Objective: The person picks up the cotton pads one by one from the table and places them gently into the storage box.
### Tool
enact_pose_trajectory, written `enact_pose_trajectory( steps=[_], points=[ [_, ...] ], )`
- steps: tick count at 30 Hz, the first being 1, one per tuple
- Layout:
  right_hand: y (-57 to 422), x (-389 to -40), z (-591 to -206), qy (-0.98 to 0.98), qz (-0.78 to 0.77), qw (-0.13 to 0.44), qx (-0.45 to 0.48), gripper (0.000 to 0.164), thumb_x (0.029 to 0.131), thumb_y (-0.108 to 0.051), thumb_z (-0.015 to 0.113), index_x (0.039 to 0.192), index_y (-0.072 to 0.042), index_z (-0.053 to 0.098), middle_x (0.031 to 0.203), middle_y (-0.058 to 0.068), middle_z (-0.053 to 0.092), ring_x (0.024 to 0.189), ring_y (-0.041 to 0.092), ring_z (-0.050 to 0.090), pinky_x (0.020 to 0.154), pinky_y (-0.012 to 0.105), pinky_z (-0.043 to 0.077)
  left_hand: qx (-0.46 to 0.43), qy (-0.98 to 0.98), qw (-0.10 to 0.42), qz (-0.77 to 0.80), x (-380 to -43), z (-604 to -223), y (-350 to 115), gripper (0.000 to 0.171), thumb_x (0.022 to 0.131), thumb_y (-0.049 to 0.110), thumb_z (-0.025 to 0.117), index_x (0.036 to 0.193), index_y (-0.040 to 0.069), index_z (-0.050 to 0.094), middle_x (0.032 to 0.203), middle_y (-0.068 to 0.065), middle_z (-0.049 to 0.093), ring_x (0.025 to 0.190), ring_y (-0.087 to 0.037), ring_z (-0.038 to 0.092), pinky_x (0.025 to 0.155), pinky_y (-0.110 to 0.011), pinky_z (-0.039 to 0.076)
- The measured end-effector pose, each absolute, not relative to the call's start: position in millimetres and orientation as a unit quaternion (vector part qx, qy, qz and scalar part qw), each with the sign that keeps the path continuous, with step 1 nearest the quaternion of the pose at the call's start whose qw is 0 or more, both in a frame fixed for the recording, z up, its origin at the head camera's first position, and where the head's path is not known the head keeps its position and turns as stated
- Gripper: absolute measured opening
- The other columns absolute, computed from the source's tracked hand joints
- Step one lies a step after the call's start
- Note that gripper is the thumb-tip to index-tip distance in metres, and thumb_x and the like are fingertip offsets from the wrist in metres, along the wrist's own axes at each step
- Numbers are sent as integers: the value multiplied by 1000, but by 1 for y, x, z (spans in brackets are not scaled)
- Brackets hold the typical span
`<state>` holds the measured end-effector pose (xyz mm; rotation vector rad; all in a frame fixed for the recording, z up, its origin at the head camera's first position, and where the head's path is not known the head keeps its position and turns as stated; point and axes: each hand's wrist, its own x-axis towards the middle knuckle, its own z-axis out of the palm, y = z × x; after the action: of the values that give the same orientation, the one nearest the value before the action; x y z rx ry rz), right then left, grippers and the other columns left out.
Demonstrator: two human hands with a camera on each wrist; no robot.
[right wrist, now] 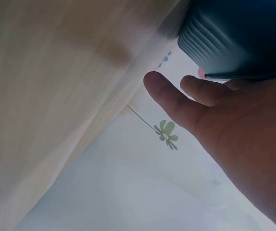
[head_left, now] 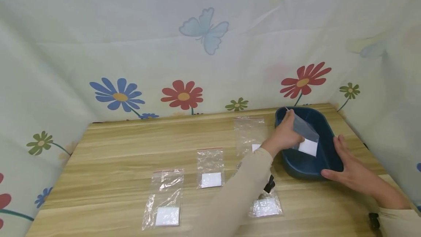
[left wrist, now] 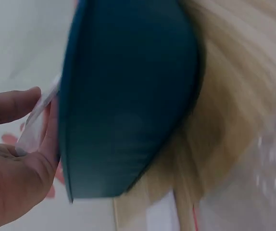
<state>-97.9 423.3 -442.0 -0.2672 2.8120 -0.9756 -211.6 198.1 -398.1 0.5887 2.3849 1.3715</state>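
Pinching a clear zip bag (head_left: 304,129) between thumb and fingers, our left hand (head_left: 284,136) holds it over the dark blue basin (head_left: 299,164), at the left side of the rim. What matters most in space, we judge, is how that bag lies from the grip: it reaches to the right of our fingers, its long axis slanting from the far left rim towards the near right, with its white rectangular insert (head_left: 309,148) at the lower end, within the basin's outline. Whether that end touches the basin's floor, we cannot tell. Our left hand is the nearer one, being on the bag; our right hand (head_left: 350,165) is well apart from it, spread at the basin's near right corner, thumb by the near rim and fingers along the outer side, with no bag in it.

Counting up, we have one basin and five zip bags: one in our left hand and four on the wood-grain table (head_left: 115,164). Those four are the near-left bag (head_left: 164,198), the middle bag (head_left: 210,167), the far bag (head_left: 249,132) just left of the basin, and the near-right bag (head_left: 267,204). Each shows one white insert, five altogether; our left sleeve (head_left: 246,182) partly covers the near-right bag.
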Motion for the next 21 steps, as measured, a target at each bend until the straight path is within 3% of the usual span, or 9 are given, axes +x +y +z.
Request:
enact_pose_trajectory(
  steps=[4,8,11,14,16,18,21],
  points=[
    [423,-98,-442,936,-330,72,-95,116,92,-33,74,157,-2,-16,160,26,-26,140,63,-7,100,80,11,208,863,178,424,-205,-401,219,99,88,13,77,163,12,13,168,-1,10,146,-9,23,108,-19,30],
    [423,-97,-441,933,-341,71,-94,116,92,-32,75,157,-1,-16,160,26,-26,140,63,-7,101,80,10,190,877,202,394,-203,-405,233,94,90,11,71,163,13,11,168,-4,7,135,-8,43,87,-19,43],
    [422,-96,-441,932,-344,71,-91,117,90,-31,76,157,-2,-16,160,25,-26,140,63,-6,101,80,12,170,881,217,384,-202,-407,237,91,92,8,66,163,16,10,168,-6,1,104,-10,64,66,-24,45],
    [421,-96,-440,933,-342,70,-90,117,90,-31,76,157,-2,-15,161,23,-27,140,63,-5,100,80,13,158,887,215,377,-201,-407,238,90,92,9,66,163,17,12,168,-10,-1,84,-12,66,62,-25,45],
    [421,-97,-440,934,-338,68,-91,117,91,-32,76,157,-2,-15,161,22,-27,140,64,-4,100,81,14,157,889,212,373,-200,-406,238,89,91,10,67,163,16,14,167,-13,-1,91,-11,65,66,-23,46],
    [421,-97,-440,935,-336,69,-90,117,91,-33,76,157,-2,-16,160,22,-27,140,64,-4,99,81,14,162,889,213,371,-199,-405,238,89,91,11,67,163,14,16,167,-16,-1,113,-11,59,75,-22,46],
    [422,-98,-439,937,-332,71,-87,117,91,-34,76,157,-2,-16,160,23,-27,139,64,-4,99,81,14,171,885,227,370,-197,-403,237,88,91,12,66,163,14,15,167,-16,-3,144,-13,29,89,-21,43]
  ],
)
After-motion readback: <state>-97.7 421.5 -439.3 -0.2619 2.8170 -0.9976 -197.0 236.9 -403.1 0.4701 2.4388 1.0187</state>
